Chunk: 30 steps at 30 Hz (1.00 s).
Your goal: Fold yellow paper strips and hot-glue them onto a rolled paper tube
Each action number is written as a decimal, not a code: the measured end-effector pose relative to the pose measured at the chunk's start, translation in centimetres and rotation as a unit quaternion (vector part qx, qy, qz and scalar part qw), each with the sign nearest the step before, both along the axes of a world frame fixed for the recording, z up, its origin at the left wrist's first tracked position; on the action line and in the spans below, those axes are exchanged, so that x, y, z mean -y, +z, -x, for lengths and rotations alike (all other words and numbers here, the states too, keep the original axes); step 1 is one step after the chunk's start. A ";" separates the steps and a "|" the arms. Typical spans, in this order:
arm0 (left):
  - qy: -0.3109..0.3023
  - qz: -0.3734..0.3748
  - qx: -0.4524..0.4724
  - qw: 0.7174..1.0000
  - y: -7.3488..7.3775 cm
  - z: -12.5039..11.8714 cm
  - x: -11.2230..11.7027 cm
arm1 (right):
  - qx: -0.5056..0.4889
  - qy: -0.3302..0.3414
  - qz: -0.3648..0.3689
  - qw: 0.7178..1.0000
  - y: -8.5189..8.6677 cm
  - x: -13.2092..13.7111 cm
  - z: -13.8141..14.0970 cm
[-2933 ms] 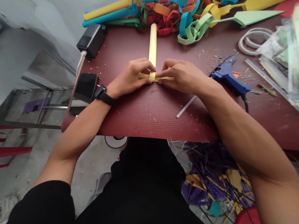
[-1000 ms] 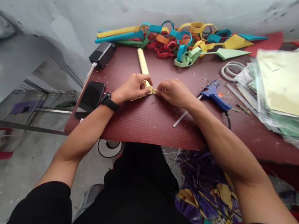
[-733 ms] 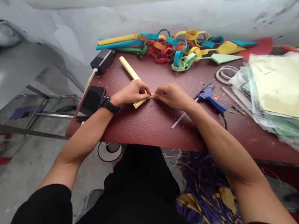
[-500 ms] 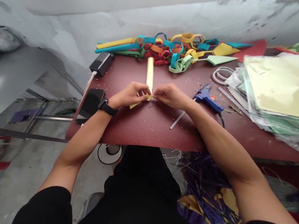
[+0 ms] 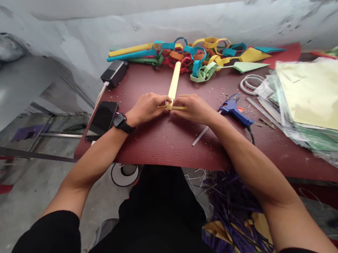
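Note:
A pale yellow paper tube (image 5: 175, 79) points away from me over the table, its near end between my hands. Across that end runs a narrow yellow paper strip (image 5: 179, 108). My left hand (image 5: 150, 106), with a black watch on the wrist, pinches the strip and the tube's end from the left. From the right, my right hand (image 5: 193, 107) grips the strip with its fingers curled. The fingertips of both hands almost meet, and the exact fold under them is hidden.
A blue glue gun (image 5: 234, 109) lies right of my hands, a clear glue stick in it. Behind are colourful paper chains (image 5: 203, 58). Paper sheets in plastic (image 5: 324, 98) are at the right; a phone (image 5: 102, 119) and a black power adapter (image 5: 114, 73) at the left.
The tube has swung slightly right and now points straighter away from me. The yellow strip now lies crosswise between my hands, where before its left part slanted down toward me.

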<state>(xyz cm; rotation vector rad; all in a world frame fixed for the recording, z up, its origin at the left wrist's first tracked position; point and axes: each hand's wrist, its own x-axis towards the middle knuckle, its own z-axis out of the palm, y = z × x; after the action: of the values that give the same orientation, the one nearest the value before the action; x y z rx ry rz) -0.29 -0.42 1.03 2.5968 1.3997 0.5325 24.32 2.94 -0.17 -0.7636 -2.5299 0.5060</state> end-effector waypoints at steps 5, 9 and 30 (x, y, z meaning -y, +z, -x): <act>0.040 -0.035 -0.034 0.998 0.0 -0.7 0.4 | 0.056 -0.065 -0.070 0.994 -0.1 0.3 0.4; 0.051 -0.037 0.013 0.998 -0.2 -1.1 0.6 | 0.056 -0.070 -0.078 0.993 -0.3 0.3 0.6; -0.139 0.140 0.193 0.961 -0.8 -1.0 -0.1 | 0.056 0.101 0.070 0.991 2.2 1.2 -1.2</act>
<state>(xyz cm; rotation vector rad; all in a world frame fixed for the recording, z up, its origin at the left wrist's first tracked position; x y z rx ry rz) 0.73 -0.31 0.25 2.2536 0.8953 0.6943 25.53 1.78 1.98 -0.6026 -2.7153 0.7336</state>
